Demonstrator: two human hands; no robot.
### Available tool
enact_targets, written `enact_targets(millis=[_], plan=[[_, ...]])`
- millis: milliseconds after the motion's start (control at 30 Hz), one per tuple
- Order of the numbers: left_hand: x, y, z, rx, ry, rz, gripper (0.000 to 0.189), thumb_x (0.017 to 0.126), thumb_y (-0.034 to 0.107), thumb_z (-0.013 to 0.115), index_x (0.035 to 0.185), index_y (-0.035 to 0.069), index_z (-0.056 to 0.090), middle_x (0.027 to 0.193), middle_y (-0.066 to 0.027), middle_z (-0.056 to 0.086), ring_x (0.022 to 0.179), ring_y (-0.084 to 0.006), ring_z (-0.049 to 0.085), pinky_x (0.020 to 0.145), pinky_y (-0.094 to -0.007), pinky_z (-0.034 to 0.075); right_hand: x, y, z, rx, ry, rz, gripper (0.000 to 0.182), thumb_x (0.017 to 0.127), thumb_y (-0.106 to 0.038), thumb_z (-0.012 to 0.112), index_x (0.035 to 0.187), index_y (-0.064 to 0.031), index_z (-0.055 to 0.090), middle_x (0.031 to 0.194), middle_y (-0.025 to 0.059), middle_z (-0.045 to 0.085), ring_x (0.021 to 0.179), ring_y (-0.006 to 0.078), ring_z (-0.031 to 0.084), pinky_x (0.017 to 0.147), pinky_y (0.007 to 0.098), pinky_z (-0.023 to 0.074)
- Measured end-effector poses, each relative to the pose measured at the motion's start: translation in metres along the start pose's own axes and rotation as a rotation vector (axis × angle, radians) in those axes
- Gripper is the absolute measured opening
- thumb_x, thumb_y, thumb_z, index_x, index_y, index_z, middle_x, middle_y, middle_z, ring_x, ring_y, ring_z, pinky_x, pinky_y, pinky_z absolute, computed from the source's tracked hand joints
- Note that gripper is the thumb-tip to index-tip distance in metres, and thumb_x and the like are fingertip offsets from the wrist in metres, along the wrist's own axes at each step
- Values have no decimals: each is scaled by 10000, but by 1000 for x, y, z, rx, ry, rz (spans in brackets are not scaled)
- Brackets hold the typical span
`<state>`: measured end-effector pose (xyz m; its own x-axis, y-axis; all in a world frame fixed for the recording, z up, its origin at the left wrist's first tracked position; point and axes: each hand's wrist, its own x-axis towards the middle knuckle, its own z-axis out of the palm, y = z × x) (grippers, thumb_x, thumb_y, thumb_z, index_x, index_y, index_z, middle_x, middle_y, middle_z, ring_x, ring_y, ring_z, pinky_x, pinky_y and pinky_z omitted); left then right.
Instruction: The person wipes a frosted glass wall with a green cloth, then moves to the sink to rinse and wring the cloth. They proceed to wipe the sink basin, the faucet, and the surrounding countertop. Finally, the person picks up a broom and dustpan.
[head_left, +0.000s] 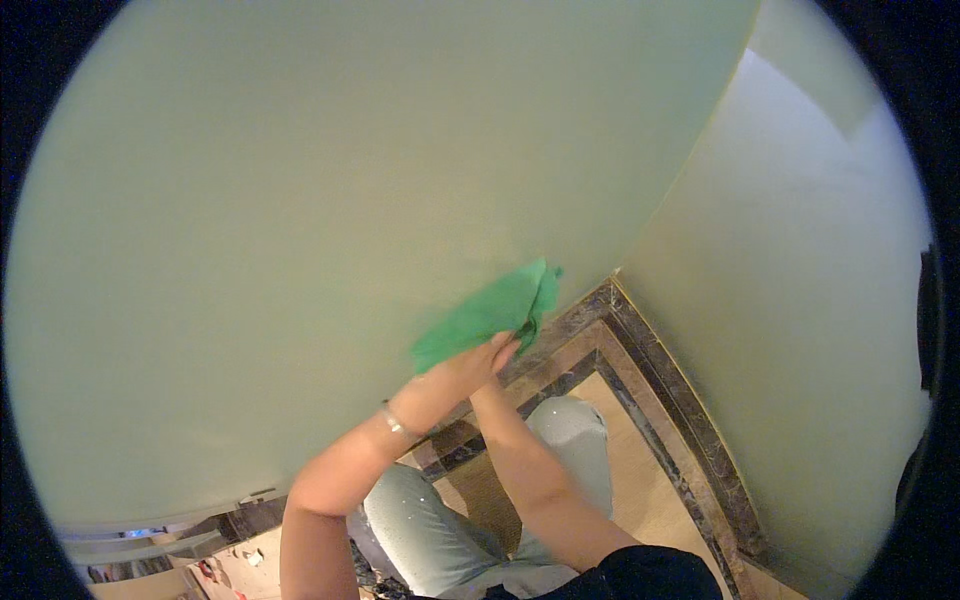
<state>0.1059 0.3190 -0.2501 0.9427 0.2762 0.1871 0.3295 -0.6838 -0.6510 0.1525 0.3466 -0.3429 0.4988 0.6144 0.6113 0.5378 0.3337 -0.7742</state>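
A green cloth (487, 311) lies spread against the pale green wall (315, 225), blurred along its left edge. Closed on the cloth's lower right side is my left hand (469, 364), its wrist wearing a light band or bracelet (393, 421). My right forearm rises from the lower right and crosses beneath the left hand. The right hand itself is hidden behind the left hand and the cloth, so its grip does not show.
A second wall (780, 262) meets the first at a corner on the right. Dark marble skirting (667, 367) and floor borders run along both walls. My knees (570, 427) are close to the corner. Small scraps (253, 557) lie on the floor at lower left.
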Motion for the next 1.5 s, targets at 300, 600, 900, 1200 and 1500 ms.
enact_targets(millis=[300, 600, 900, 1200, 1500], plan=[[-40, 129, 150, -538, -362, -133, 240, 827, 209, 404, 1008, 94, 512, 867, -61, 544, 826, -214, 525, 714, -313, 410, -118, 85, 13, -94, -235, 517, 503, 712, -413, 496, 1097, -91, 475, 1173, 194, 409, 1101, 392, 334, 915, 527, 194], [-35, -102, -116, -276, 353, -707, 265, 767, 345, 541, 751, 80, 537, 503, -84, 453, 430, -263, 437, 436, -351, 367, 61, -111, -21, 155, -79, -200, 493, 713, -405, 498, 1087, -83, 487, 1178, 193, 411, 1106, 389, 338, 917, 523, 197], [-97, -35, -55, -194, 290, -912, 354, 670, 246, 515, 999, 119, 543, 994, -127, 532, 919, -322, 483, 822, -456, 323, -28, -78, 18, -11, -174, -403, 487, 692, -364, 563, 1055, -46, 502, 1140, 154, 468, 1050, 311, 431, 892, 435, 310], [-108, 78, 18, -731, -158, -798, 203, 809, 311, 433, 745, 149, 537, 608, -56, 577, 540, -179, 571, 428, -291, 436, -130, 59, -27, -437, -641, -248, 299, 737, -275, 487, 900, -24, 494, 941, 165, 486, 870, 347, 429, 792, 464, 286], [-87, -85, -114, -122, 866, -1185, 559, 741, 327, 509, 1156, -37, 420, 1213, -197, 395, 1132, -346, 350, 967, -437, 162, 120, -227, -24, 71, -253, -1018, 421, 705, -290, 582, 1052, -56, 538, 1081, 152, 514, 990, 343, 475, 891, 461, 301]])
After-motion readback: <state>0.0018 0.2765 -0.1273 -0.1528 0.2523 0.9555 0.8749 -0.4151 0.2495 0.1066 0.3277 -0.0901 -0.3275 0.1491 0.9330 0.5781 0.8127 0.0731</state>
